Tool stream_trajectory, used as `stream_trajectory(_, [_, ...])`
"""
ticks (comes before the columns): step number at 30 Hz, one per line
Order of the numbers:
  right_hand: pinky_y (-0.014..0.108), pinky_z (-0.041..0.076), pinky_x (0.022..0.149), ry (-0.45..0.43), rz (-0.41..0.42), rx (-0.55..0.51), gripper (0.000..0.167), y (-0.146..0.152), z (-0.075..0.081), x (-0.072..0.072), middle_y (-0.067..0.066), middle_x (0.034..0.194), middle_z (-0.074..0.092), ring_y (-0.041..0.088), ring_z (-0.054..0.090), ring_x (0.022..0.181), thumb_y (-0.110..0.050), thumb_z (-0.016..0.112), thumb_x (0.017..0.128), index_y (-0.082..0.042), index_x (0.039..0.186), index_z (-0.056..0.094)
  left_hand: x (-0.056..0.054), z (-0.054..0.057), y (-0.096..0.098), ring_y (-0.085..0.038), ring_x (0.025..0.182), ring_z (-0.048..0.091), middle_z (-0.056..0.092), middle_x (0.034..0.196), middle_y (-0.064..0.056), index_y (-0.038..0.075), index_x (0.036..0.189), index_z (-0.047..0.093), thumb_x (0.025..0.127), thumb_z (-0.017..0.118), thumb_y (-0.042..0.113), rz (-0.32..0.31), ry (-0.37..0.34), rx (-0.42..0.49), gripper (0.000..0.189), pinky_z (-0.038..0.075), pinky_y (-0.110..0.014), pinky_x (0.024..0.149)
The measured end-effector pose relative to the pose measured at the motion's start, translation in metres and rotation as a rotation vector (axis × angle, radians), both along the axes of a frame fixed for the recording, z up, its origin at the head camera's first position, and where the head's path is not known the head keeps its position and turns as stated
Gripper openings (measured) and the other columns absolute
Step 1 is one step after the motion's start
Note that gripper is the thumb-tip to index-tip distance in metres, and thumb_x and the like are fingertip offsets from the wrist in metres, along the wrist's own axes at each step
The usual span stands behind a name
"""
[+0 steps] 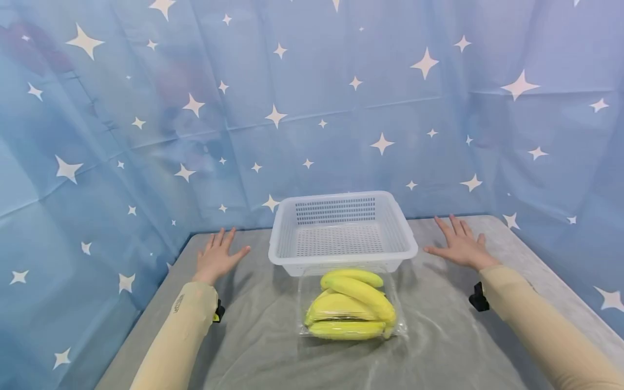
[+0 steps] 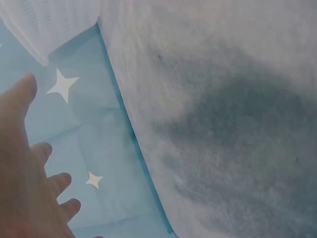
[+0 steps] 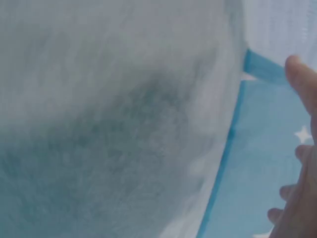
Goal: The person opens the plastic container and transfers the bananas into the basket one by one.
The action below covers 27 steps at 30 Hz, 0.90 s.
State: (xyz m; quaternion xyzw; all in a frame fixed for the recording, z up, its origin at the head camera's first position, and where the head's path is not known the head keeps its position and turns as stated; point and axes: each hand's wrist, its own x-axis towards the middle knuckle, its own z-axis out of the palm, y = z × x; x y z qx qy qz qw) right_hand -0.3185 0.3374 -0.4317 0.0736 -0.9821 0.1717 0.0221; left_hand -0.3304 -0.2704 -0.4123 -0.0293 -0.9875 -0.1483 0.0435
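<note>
A white plastic basket [image 1: 343, 260] with slotted walls stands at the back middle of the table. In front of it lies a clear plastic bag [image 1: 398, 319] with several yellow bananas [image 1: 351, 303] inside. My left hand [image 1: 216, 260] is spread to the left of the basket, apart from it, holding nothing. On the basket's other side my right hand [image 1: 462, 245] is spread too, its thumb side toward the basket wall, also holding nothing. Both wrist views show the spread fingers and a part of the basket [image 2: 59, 25] near the thumb.
A grey cloth [image 1: 263, 346] covers the table. Behind it and along both sides hangs a blue curtain [image 1: 322, 70] with white stars. Black wrist cameras [image 1: 479, 297] sit under the sleeves.
</note>
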Motion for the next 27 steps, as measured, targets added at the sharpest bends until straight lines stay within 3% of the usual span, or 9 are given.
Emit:
stream_trajectory(4, [0.081,0.002,0.091,0.037,0.025,-0.055,0.098,-0.004,0.005,0.004,0.032,0.154,-0.006,0.06,0.001,0.135,-0.059,0.059,0.089,-0.011,0.156,0.006,0.004,0.001,0.002,-0.046,0.134,0.03,0.032,0.15,-0.023,0.011,0.153,0.027,0.092,0.042,0.068,0.004,0.09,0.042,0.084,0.023,-0.068,0.102])
stream_trajectory(8, [0.08,0.01,0.092,0.11,0.071,-0.136,0.092,-0.012,0.014,0.009,0.033,0.154,0.002,0.06,0.007,0.134,-0.05,0.062,0.091,-0.009,0.155,0.009,0.01,0.003,0.007,-0.039,0.115,0.054,0.055,0.132,-0.019,0.008,0.145,0.043,0.091,0.041,0.071,0.009,0.163,0.106,0.083,0.042,-0.057,0.091])
stream_trajectory(12, [0.077,0.014,0.095,0.156,0.15,-0.274,0.084,-0.024,0.026,0.017,0.031,0.155,0.004,0.055,0.006,0.138,-0.037,0.062,0.095,-0.005,0.155,0.012,0.018,0.004,0.014,-0.03,0.096,0.063,0.065,0.112,-0.014,0.007,0.13,0.059,0.094,0.047,0.063,0.009,0.202,0.214,0.067,0.048,-0.048,0.08])
stream_trajectory(17, [0.076,0.015,0.097,0.199,0.228,-0.369,0.077,-0.046,0.039,0.029,0.024,0.158,0.007,0.049,0.006,0.141,-0.03,0.062,0.096,-0.006,0.154,0.018,0.03,0.002,0.024,-0.021,0.072,0.06,0.068,0.086,-0.007,0.009,0.099,0.073,0.097,0.059,0.039,0.003,0.26,0.355,0.034,0.047,-0.039,0.067])
stream_trajectory(21, [0.075,0.019,0.096,0.254,0.282,-0.381,0.074,-0.066,0.047,0.04,0.021,0.158,0.011,0.048,0.012,0.141,-0.028,0.065,0.094,-0.008,0.153,0.025,0.039,0.001,0.038,-0.017,0.064,0.057,0.066,0.075,-0.004,0.012,0.085,0.072,0.097,0.059,0.033,0.002,0.219,0.461,0.027,0.044,-0.033,0.06])
stream_trajectory(27, [0.072,0.023,0.098,0.315,0.375,-0.349,0.071,-0.096,0.055,0.06,0.018,0.157,0.018,0.046,0.018,0.14,-0.026,0.07,0.091,-0.011,0.15,0.034,0.048,-0.003,0.064,-0.015,0.064,0.061,0.066,0.075,-0.006,0.008,0.087,0.073,0.096,0.061,0.025,-0.04,0.088,0.628,0.023,0.049,-0.029,0.057])
